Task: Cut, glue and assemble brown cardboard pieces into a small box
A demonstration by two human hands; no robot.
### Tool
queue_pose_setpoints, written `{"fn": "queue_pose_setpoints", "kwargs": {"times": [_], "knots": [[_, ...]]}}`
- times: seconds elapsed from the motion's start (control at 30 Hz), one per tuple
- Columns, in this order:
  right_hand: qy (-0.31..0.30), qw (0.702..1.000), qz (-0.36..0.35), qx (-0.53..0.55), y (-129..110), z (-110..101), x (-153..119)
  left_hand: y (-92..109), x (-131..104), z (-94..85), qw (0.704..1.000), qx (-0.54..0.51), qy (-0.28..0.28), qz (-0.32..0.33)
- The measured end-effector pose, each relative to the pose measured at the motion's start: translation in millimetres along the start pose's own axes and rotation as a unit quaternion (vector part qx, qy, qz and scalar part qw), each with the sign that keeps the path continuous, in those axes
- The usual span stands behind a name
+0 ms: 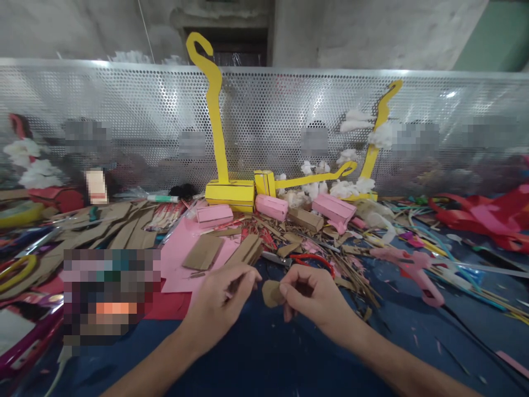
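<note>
Between the thumb and fingers of my right hand (309, 295) is a small rounded piece of brown cardboard (270, 294), held above the blue table. My left hand (223, 298) is curled just to the left of it, thumb and fingertips drawn together; whatever they hold, if anything, is hidden. The two hands are apart. Right behind them lie scissors (313, 259) with red handles. Cut cardboard strips (244, 251) and a flat cardboard piece (203, 252) rest on pink sheets (173, 270) beyond my left hand.
Yellow hooked shapes on box bases (229, 193) stand by a perforated metal panel (157, 110). Pink boxes (334, 208) and brown scraps (355, 275) lie before them. At right is a pink glue gun (417, 270) with a black cord; red material (483, 215) lies behind.
</note>
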State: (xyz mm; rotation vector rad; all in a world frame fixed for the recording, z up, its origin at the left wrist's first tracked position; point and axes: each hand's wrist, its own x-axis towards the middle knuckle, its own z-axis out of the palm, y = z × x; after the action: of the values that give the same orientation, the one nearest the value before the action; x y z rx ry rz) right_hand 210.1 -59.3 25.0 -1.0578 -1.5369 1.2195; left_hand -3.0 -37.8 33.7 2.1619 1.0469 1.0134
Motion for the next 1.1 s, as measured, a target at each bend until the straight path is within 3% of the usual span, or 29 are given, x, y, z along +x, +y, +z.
{"fn": "queue_pose_setpoints", "kwargs": {"times": [0.17, 0.3, 0.43, 0.93, 1.1], "knots": [[0.015, 0.996, -0.027, -0.079, -3, 2, -3, -1, 0, 4.5, 0.998, 0.017, 0.005, 0.065], [0.047, 0.971, -0.111, -0.208, -2, 3, -5, -7, 1, 6.6, 0.993, 0.044, -0.012, 0.107], [0.047, 0.952, -0.149, -0.262, -2, 3, -5, -12, 2, 5.0, 0.977, 0.128, -0.028, 0.167], [0.029, 0.973, -0.081, -0.213, 2, 7, -2, -7, 2, 2.9, 0.929, 0.275, -0.062, 0.238], [0.028, 0.976, -0.085, -0.201, 7, 8, -1, -12, 3, 5.9, 0.904, 0.310, -0.016, 0.293]]}}
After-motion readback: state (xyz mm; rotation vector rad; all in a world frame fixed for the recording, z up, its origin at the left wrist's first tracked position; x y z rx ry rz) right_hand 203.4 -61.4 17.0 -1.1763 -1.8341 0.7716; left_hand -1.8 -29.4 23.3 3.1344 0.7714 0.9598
